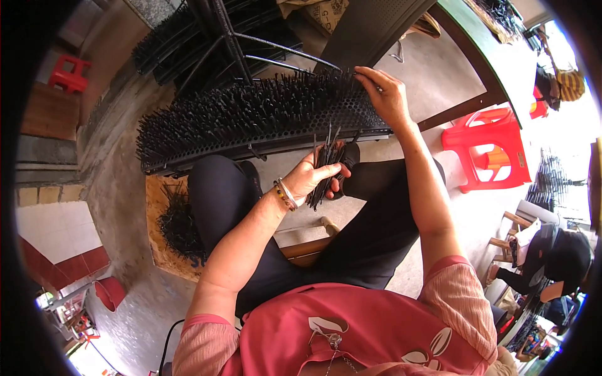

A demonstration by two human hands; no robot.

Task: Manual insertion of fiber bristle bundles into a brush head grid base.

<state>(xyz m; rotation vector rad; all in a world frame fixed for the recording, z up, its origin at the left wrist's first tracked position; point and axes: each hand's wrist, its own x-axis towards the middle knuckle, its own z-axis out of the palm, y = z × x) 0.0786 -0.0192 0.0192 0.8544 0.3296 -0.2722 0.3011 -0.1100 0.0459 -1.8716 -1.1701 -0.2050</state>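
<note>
A bundle of thin black sticks lies in my left hand, thumb pressed across it and fingers wrapped round from behind. The bundle is above my knees, just in front of a long black perforated rack. Black sticks stand upright in dense rows over most of the rack; bare holes show toward its right end. At that far right end is my right hand, with thumb and fingertips brought together beside the last standing sticks. Whatever it pinches is too small to make out.
Behind the rack rise black metal bars and more stick-filled racks. A red plastic stool stands to the right, near a table. Loose black sticks lie on a wooden board by my left knee. Another person sits far right.
</note>
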